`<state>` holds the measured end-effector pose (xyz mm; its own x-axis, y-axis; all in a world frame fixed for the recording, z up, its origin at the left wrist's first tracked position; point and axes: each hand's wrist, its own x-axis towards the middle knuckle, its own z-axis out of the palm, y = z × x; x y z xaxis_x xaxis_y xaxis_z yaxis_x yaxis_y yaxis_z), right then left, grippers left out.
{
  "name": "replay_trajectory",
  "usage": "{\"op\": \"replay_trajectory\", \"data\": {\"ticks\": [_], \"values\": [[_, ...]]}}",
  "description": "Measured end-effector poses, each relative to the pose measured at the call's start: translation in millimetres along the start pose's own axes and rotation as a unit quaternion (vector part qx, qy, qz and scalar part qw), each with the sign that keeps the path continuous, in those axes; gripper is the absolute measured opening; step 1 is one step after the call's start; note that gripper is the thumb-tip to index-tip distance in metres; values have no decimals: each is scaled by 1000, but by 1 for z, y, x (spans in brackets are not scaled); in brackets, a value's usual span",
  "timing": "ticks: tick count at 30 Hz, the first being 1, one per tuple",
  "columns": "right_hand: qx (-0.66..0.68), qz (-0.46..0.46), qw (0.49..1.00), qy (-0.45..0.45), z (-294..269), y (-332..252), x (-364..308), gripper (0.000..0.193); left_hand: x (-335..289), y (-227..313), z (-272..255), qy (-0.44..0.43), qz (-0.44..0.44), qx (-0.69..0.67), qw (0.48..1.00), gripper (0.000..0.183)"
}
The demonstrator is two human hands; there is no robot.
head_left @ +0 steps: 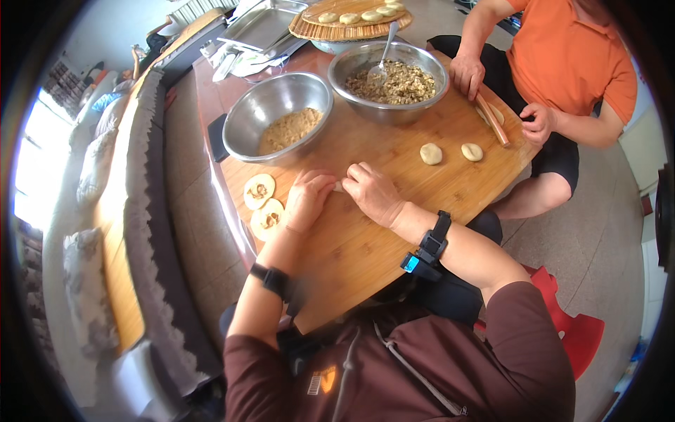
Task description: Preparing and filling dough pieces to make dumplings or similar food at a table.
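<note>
Both my hands meet over the near part of the wooden board (365, 257). My left hand (311, 198) and my right hand (373, 193) have their fingers closed on a small pale piece of dough (338, 186), mostly hidden by the fingers. Beside my left hand lie two flat dough rounds, one (259, 191) above the other (268, 219), each with some brown filling in its middle. Beyond my hands stands a steel bowl (239, 116) of tan crumbly filling (290, 130). Right of it, a second steel bowl (337, 67) holds a chopped nut-like mix (404, 84) and a spoon (383, 56).
Two dough pieces (431, 154) lie right of my hands. Across the board's right corner, a person in an orange shirt (573, 60) has hands by a rolling pin (493, 121) and flattened dough. Round dough cakes sit on a woven tray (309, 29) at the back, beside metal trays (264, 24).
</note>
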<state>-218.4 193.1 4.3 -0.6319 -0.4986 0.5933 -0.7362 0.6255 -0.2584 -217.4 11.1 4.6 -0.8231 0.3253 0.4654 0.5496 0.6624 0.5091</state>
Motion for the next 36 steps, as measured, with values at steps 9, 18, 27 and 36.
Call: {"op": "replay_trajectory", "data": {"ticks": [9, 18, 27, 36], "values": [[29, 29, 999, -31, 2, 1, 12, 13, 4, -3, 2, 13, -15, 18, 1000, 10], [53, 94, 994, -6, -2, -6, 18, 18, 0, 2, -3, 26, -67, -53, 996, 13], [158, 145, 977, -8, -11, -13, -7, 20, -28, 11, -14, 28, -90, -113, 989, 17], [105, 21, 993, -39, -29, -43, -38, 16, -55, 47, -16, 6, -3, 52, 999, 7]]}}
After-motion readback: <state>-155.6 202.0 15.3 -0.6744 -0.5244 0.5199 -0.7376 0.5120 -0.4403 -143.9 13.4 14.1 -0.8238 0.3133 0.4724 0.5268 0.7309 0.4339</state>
